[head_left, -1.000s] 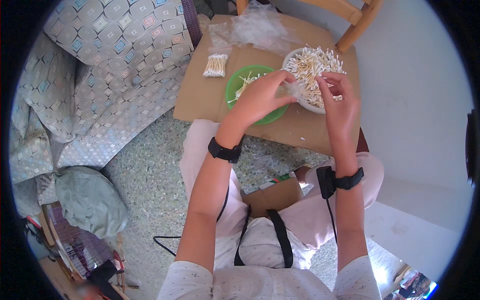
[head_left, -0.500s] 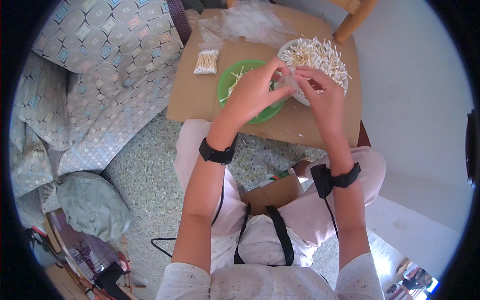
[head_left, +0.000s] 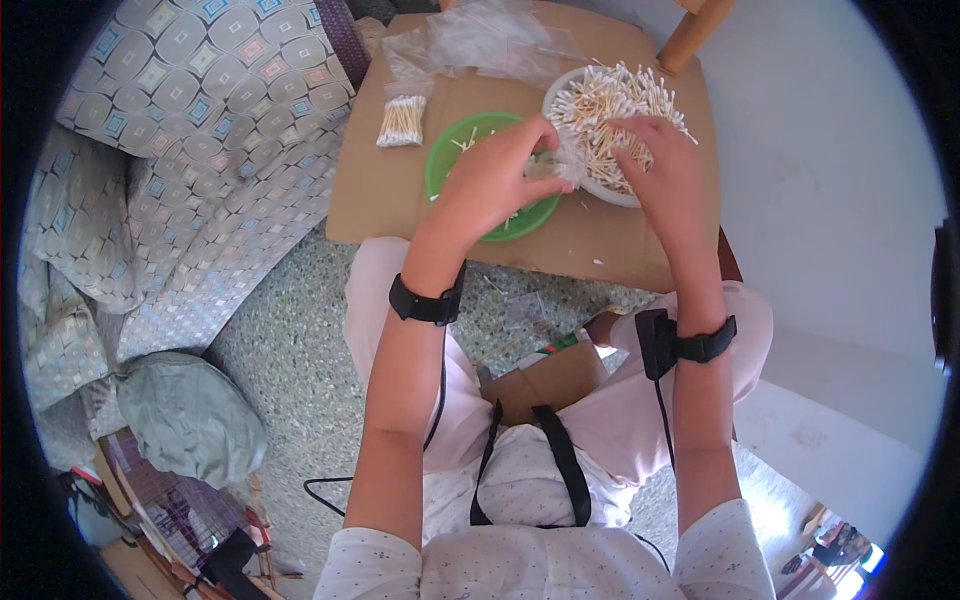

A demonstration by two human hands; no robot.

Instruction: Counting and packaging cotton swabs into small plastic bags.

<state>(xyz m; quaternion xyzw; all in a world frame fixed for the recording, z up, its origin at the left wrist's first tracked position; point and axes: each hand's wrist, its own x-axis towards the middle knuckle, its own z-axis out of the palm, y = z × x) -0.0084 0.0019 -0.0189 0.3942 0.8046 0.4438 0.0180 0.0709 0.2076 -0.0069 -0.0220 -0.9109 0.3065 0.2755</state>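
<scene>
Two hands working over the table [head_left: 400, 205]. Left hand [head_left: 495, 175] is hovering over the green plate [head_left: 455, 150], fingers curled around a small clear bag [head_left: 560, 165]; the bag is mostly hidden, contents hard to make out. Right hand [head_left: 660, 165] is lying on the swabs [head_left: 600, 95] piled in the white bowl [head_left: 620, 195], fingers bent down; can't tell whether its grip has any. Bundled swabs [head_left: 402, 120] are lying apart, left of the plate. Clear plastic [head_left: 480, 40] is sitting at the far edge.
</scene>
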